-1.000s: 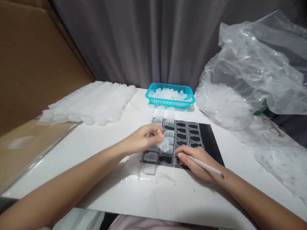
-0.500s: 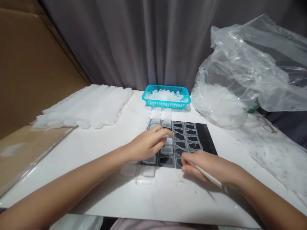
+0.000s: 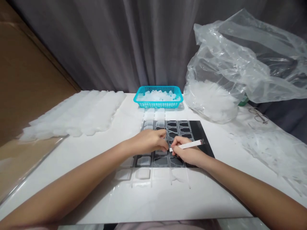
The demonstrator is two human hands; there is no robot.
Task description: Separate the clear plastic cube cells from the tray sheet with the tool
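A translucent sheet [image 3: 161,161] with rows of rectangular cells lies partly over a black mat [image 3: 207,147]. Many cells on its right side are cut-out openings with ragged edges; those at the left still hold whitish pieces. My left hand [image 3: 150,140] rests on the sheet with its fingers curled together; what they grip, if anything, is hidden. Right beside it, my right hand [image 3: 187,151] grips a slim white pen-shaped tool [image 3: 192,144] like a pen, its tip end pointing toward my left fingertips. The tip itself is too small to make out.
A blue basket [image 3: 158,104] of white translucent pieces stands behind the mat. Stacked whitish sheets [image 3: 79,111] lie left, near a cardboard box [image 3: 28,64]. At the right are a big clear plastic bag [image 3: 213,99] with white material, thin wire-like items [image 3: 259,115] and clear film [image 3: 275,156].
My right hand has moved up and left from the mat's near edge to my left fingers, and the tool has swung round to lie nearly level. The view has shifted slightly.
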